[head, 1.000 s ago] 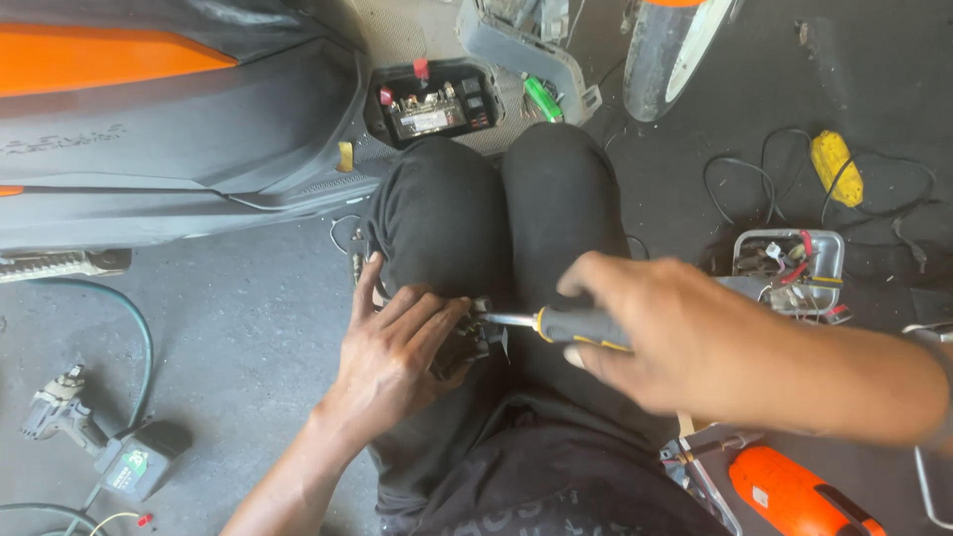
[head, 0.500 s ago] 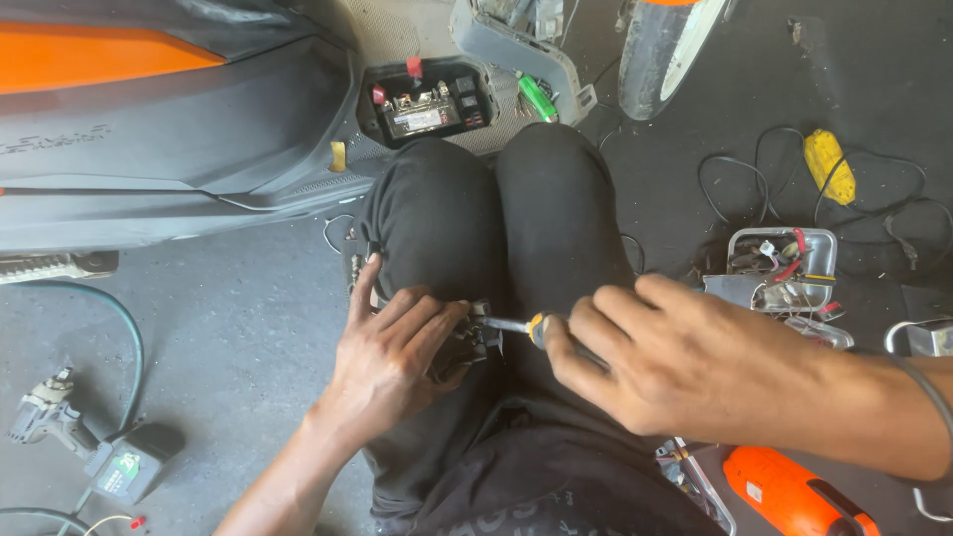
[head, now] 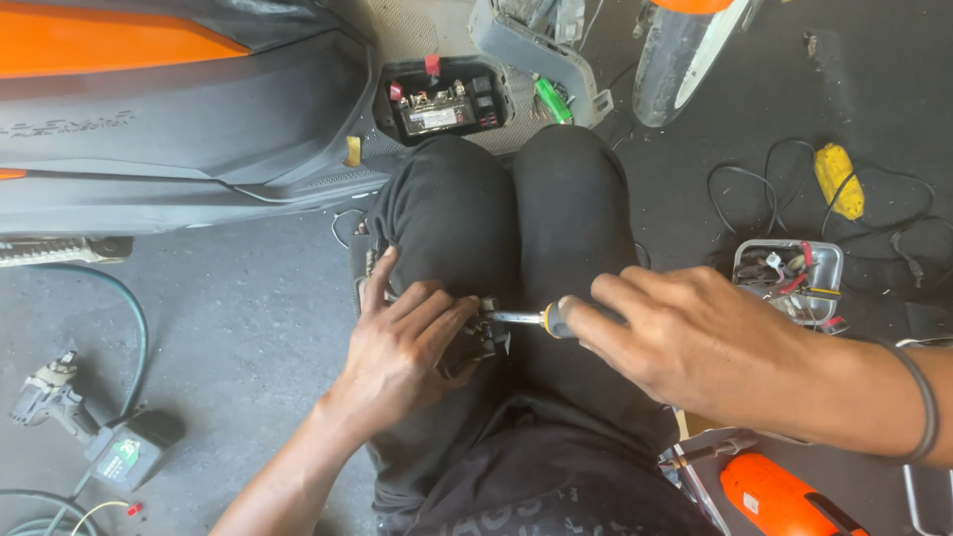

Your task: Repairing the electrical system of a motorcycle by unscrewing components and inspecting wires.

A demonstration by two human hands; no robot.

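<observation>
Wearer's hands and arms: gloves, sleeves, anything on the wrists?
No gloves and no sleeves in view: the left hand and right hand are bare, forearms uncovered. A thin dark band circles the right forearm. No rings or watch visible on the fingers or wrists.

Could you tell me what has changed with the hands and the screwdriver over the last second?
The right hand slid along the screwdriver toward the left hand, covering most of the handle. The left hand kept its grip on the small part on the lap, the tip stayed against it, and nothing was let go.
</observation>
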